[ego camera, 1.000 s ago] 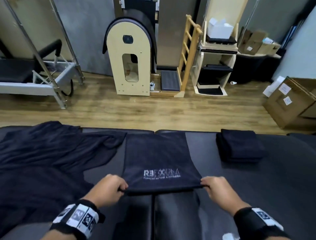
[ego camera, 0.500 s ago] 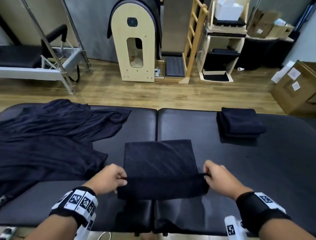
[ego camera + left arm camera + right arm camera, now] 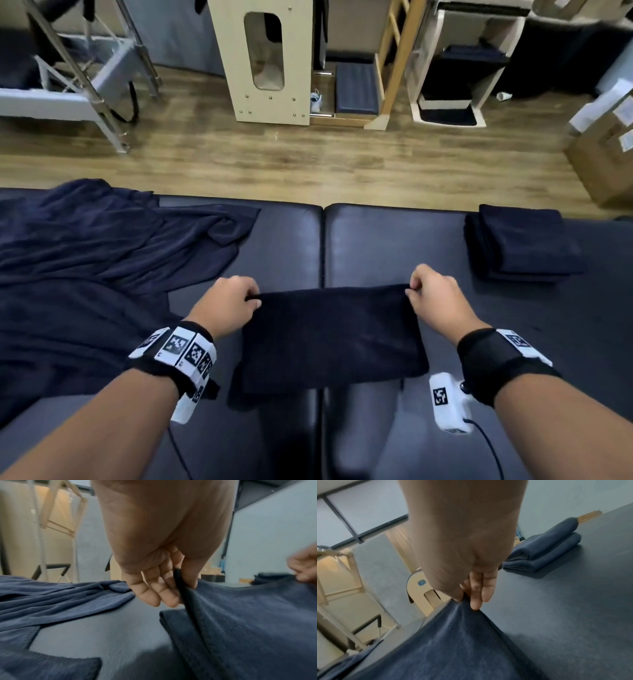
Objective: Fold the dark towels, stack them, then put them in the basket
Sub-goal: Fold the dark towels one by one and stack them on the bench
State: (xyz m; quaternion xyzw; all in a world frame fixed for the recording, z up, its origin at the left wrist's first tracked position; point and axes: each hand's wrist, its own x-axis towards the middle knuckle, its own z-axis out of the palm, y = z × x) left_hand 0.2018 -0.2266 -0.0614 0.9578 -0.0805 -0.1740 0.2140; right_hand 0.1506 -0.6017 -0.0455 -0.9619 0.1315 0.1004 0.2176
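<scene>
Dark terry cloth fills the middle of the head view: we hold a folded towel (image 3: 329, 339) by its two far corners, our left hand (image 3: 227, 305) pinching one and our right hand (image 3: 436, 298) pinching the other, the edge between them raised off the black padded table (image 3: 376, 240) while the near part lies on the surface. A stack of folded towels (image 3: 520, 243) sits to the right on the same table, well apart from our hands, and a heap of unfolded dark towels (image 3: 85, 274) spreads across its left side. Wooden flooring (image 3: 308, 161) and pale wooden studio equipment (image 3: 263, 61) lie beyond. From the left wrist, we see the fingers (image 3: 159, 588) and thumb curled onto the towel's corner, the cloth sloping down to the right, the loose heap behind. From the right wrist, thumb and fingers (image 3: 477, 592) nip the other corner into a peak, with the folded stack resting on the table behind.
</scene>
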